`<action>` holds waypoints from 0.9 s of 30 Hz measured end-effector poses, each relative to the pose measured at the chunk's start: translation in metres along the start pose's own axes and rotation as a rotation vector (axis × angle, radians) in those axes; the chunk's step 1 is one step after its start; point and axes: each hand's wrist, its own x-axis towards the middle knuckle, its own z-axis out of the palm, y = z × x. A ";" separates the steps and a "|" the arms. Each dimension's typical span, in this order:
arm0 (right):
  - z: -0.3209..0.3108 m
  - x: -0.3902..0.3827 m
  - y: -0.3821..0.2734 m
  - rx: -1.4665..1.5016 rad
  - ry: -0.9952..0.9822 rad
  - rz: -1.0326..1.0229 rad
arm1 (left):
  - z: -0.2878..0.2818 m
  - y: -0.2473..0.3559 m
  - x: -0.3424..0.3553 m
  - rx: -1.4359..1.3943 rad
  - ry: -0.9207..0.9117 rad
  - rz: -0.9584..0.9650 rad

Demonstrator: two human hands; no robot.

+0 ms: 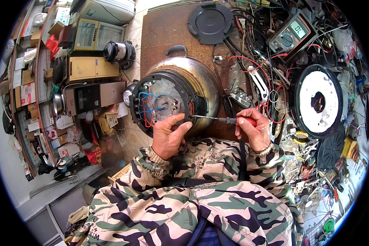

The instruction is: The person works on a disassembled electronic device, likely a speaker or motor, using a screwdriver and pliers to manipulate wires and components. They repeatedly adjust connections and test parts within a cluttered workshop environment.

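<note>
A steel electric pot (201,78) lies on its side, its open black base ring (187,88) facing left. Inside the base, blue wires (147,110) and red wires run across a grey metal plate. My right hand (253,130) is closed around the red and black handle of a screwdriver (209,118). Its thin shaft points left, with the tip at the lower right edge of the base ring, beside a black side housing (200,105). My left hand (169,135) grips the ring's near edge, thumb and forefinger close to the tip. Its other fingers are partly hidden.
A brown table (160,33) bears the pot and a round black cover (210,22). To the right lie tangled cables, a multimeter (289,37), a white-faced round part (319,100) and a black vented disc (331,147). Shelves with boxes and appliances (92,69) stand left.
</note>
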 end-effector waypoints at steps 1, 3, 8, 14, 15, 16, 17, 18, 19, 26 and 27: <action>-0.003 0.001 0.003 -0.035 -0.027 -0.088 | 0.000 0.001 0.000 -0.003 -0.003 0.002; -0.007 0.003 0.012 -0.107 -0.082 -0.265 | 0.001 0.002 0.000 -0.003 -0.007 0.007; 0.001 0.004 0.010 -0.203 0.030 -0.372 | -0.001 0.000 0.001 0.018 -0.018 0.013; 0.001 -0.001 -0.004 -0.085 0.051 0.020 | -0.001 0.003 -0.001 0.016 -0.019 0.003; -0.003 -0.002 -0.007 -0.190 0.049 0.118 | -0.001 0.002 -0.001 0.024 -0.021 0.013; -0.005 0.000 0.000 -0.178 0.045 0.014 | -0.001 0.001 0.000 0.031 -0.030 0.025; -0.006 0.002 0.006 -0.165 0.038 -0.091 | -0.001 0.001 0.000 0.038 -0.038 0.036; -0.008 0.006 0.011 -0.236 0.016 -0.289 | -0.001 0.002 0.000 0.028 -0.042 0.029; -0.006 0.008 0.011 -0.307 -0.009 -0.489 | -0.001 0.002 0.000 0.019 -0.042 0.022; 0.000 0.000 -0.003 -0.105 0.054 -0.008 | -0.002 0.001 0.000 0.003 -0.043 -0.005; 0.000 0.000 -0.003 -0.149 0.058 0.016 | -0.003 0.001 -0.001 0.018 -0.041 0.001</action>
